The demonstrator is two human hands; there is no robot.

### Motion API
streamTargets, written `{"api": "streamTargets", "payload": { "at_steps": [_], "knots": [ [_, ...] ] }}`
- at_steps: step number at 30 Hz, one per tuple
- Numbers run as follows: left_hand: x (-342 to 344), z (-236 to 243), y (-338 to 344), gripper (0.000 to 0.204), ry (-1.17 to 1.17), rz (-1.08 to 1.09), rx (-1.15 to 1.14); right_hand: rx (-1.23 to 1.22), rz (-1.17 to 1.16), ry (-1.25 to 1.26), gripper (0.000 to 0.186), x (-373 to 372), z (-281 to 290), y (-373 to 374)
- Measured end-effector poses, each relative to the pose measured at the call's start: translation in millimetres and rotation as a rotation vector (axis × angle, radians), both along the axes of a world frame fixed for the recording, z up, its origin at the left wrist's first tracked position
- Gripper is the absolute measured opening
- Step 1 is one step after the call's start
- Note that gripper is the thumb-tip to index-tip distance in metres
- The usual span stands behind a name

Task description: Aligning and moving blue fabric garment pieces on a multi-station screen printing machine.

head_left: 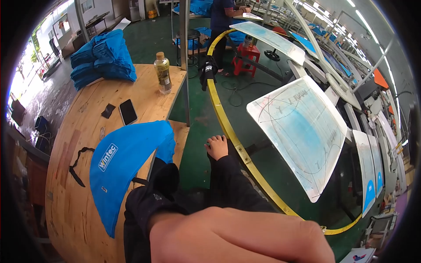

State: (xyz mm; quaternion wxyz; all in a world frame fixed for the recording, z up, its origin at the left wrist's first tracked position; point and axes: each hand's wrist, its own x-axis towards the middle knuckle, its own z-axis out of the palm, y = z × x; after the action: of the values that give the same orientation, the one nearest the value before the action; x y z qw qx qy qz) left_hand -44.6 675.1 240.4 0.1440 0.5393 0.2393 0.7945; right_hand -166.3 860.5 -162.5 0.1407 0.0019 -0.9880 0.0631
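My left hand [245,236] is raised very close in the foreground, reaching across the lower edge from a dark sleeve. Only bare skin and bent knuckles show; its fingertips are out of sight. Farther off, my right hand [218,147] hangs low beside the table edge, fingers apart and slightly curled, nothing visible in it. It is nearest to a curved yellow rail [224,120], apart from it. Left of my arms, a blue cut cloth piece [125,151] with a white printed label lies on the wooden table [70,175], partly hidden by my dark sleeve.
On the table are a stack of blue cloth [103,59], a bottle [162,74], a phone [128,112], a dark scrap [108,111] and a black cord [79,171]. Flat white printing boards [302,127] stand right of the rail. Beyond are a red stool [246,59] and a person [221,19].
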Motion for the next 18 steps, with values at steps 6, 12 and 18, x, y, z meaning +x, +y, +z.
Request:
{"api": "streamTargets", "payload": {
  "at_steps": [6, 12, 18],
  "knots": [
    [10.4, 5.4, 11.7, 0.024, -0.068, -0.048, 0.021, -0.024, -0.023, 0.036, 0.022, 5.1, -0.1, 14.7],
    [2.8, 7.6, 9.1, 0.016, -0.134, -0.068, 0.03, -0.019, -0.081, -0.014, 0.022, 5.1, 0.9, 23.1],
    [-63.9, -74.3, 20.9, 0.016, 0.286, 0.749, -0.337, -0.07, -0.049, 0.073, 0.022, 8.2, -6.6, 26.0]
  ]
}}
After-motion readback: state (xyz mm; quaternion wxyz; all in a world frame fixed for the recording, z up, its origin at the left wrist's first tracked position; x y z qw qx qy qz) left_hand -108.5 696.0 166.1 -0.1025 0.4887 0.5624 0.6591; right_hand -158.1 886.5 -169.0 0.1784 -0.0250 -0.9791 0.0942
